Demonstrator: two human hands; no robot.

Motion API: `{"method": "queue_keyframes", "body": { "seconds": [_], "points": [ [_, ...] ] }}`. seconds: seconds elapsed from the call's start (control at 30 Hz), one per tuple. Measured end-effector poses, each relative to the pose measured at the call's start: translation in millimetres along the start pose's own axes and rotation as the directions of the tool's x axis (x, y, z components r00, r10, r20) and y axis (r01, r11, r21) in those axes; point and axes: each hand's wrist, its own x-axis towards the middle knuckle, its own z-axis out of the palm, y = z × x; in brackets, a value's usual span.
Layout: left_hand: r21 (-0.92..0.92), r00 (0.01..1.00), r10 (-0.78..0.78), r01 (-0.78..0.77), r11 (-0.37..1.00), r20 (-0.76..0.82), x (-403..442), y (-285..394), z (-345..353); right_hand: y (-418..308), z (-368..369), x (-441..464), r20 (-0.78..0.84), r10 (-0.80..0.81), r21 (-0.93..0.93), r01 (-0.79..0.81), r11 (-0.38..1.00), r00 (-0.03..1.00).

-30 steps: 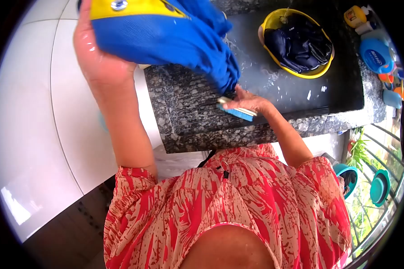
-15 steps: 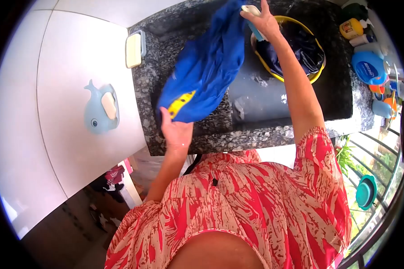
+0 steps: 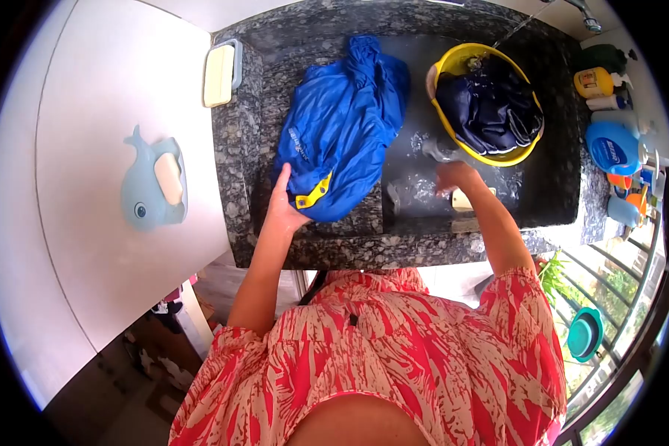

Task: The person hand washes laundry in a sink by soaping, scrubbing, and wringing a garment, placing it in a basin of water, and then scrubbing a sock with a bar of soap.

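Our left hand point(image 3: 284, 214) grips the blue garment point(image 3: 342, 126), left of the yellow basin point(image 3: 444, 117), in head view; whether our right hand point(image 3: 459, 178), below the basin beside the brush point(image 3: 474, 199), is closed, we cannot tell. Limp, likely water-heavy and slick, the garment seems best held by its yellow strip point(image 3: 314, 192).

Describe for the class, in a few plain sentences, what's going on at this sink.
A person's left hand is at the near edge of a blue cloth, by its yellow strip. The cloth lies spread on the stone slab. The right hand, blurred, is low over the wet sink, near a pale object; whether it grips anything is unclear. Beyond it, dark cloth sits in a yellow tub, with water running in.
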Motion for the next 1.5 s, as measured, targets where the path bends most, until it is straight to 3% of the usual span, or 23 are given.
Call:
{"method": "queue_keyframes", "body": {
  "seconds": [0.07,0.13,0.2,0.3,0.33,0.43,0.5,0.53,0.6,0.63,0.7,0.73,0.87,0.93,1.03,1.1,1.13,1.2,1.23,1.3,1.37,1.47,1.5],
  "points": [
    [0.039,1.0,0.02,-0.02,0.999,0.015,16.5,9.2,-5.2,-15.4,-17.8,27.6,-0.537,-0.157,0.149,0.277,0.949,0.829],
    [0.097,0.967,0.25,-0.244,0.965,-0.054,10.7,10.3,19.0,-44.9,-66.0,42.2,-0.819,0.082,0.487,0.612,0.623,0.568],
    [0.062,0.914,0.405,-0.405,0.912,0.004,-7.2,9.8,40.2,-56.2,-88.6,90.1,-0.804,0.44,0.583,0.388,0.714,0.399],
    [-0.027,0.877,0.467,-0.467,0.884,0.112,-38.7,-0.1,55.4,-72.7,-93.2,143.3,-0.572,0.541,0.809,0.313,0.498,0.617],
    [-0.023,0.868,0.49,-0.49,0.872,0.083,-41.6,-2.9,50.6,-87.5,-102.0,110.6,-0.401,0.564,0.913,0.365,0.182,0.722],
    [-0.018,0.844,0.535,-0.535,0.845,0.032,-51.9,-6.5,25.2,-72.1,-69.1,50.2,-0.407,0.487,0.794,0.563,-0.229,0.773],
    [-0.038,0.83,0.555,-0.554,0.832,0.053,-59.6,-6.5,-4.5,-28.5,-21.1,-6.0,-0.444,0.525,0.838,0.544,-0.044,0.726],
    [-0.019,0.82,0.572,-0.572,0.82,0.012,-61.1,-6.5,-22.1,0.7,-0.2,-36.9,-0.467,0.474,0.884,0.389,0.259,0.746],
    [0.013,0.836,0.544,-0.544,0.839,-0.07,-65.0,-11.7,-32.7,66.7,60.5,-58.6,-0.371,0.345,0.561,-0.088,0.823,0.862],
    [0.031,0.841,0.529,-0.529,0.848,-0.11,-65.7,-15.8,-35.5,70.9,76.1,-69.8,-0.376,0.392,0.401,-0.234,0.886,0.839],
    [0.05,0.859,0.496,-0.494,0.868,-0.125,-65.5,-23.1,-35.4,70.2,95.2,-90.9,-0.465,0.558,0.274,-0.488,0.829,0.687],
    [0.044,0.867,0.485,-0.483,0.875,-0.113,-65.8,-25.1,-36.1,61.3,88.0,-95.5,-0.628,0.416,0.237,-0.348,0.907,0.658],
    [0.07,0.889,0.451,-0.446,0.892,-0.081,-70.3,-22.9,-32.3,5.3,32.2,-40.6,-0.656,0.291,0.645,0.316,0.696,0.697],
    [0.171,0.864,0.494,-0.475,0.863,-0.099,-71.2,-20.2,-29.6,-11.2,12.9,7.3,-0.906,0.219,0.355,0.368,0.86,0.361],
    [0.197,0.865,0.5,-0.481,0.854,-0.054,-69.5,-15.5,-25.4,-36.4,-5.4,91.6,-0.866,0.494,0.497,0.033,0.867,0.084],
    [0.14,0.869,0.495,-0.49,0.86,-0.006,-66.9,-12.4,-18.9,-76.0,-35.6,84.4,-0.695,0.616,0.648,-0.048,0.76,0.371],
    [0.093,0.868,0.496,-0.496,0.863,0.02,-62.1,-12.8,-13.0,-83.0,-34.3,96.4,-0.793,0.439,0.531,0.128,0.837,0.422],
    [0.023,0.886,0.46,-0.462,0.887,0.054,-54.4,-17.4,-9.8,-85.6,-22.4,111.8,-0.927,0.202,0.343,0.498,0.797,0.315],
    [0.063,0.888,0.459,-0.457,0.887,-0.024,-59.3,-24.0,1.9,-76.3,-29.1,74.6,-0.801,0.194,0.515,0.486,0.706,0.567],
    [0.027,0.921,0.386,-0.388,0.921,0.054,-65.9,-30.3,0.2,-30.7,-9.5,76.9,-0.566,0.367,0.616,0.082,0.784,0.738],
    [0.148,0.905,0.425,-0.418,0.896,-0.016,-68.1,-27.8,-8.8,-7.0,0.9,77.3,-0.581,0.515,0.685,0.038,0.727,0.631],
    [0.491,0.828,0.532,-0.395,0.776,-0.176,-62.3,-22.0,-19.5,-8.8,4.2,80.2,-0.41,0.462,0.636,-0.117,0.763,0.786],
    [0.622,0.785,0.579,-0.344,0.703,-0.221,-60.0,-17.2,-19.9,-5.6,5.6,76.5,-0.471,0.363,0.699,0.089,0.709,0.804]
  ]
}}
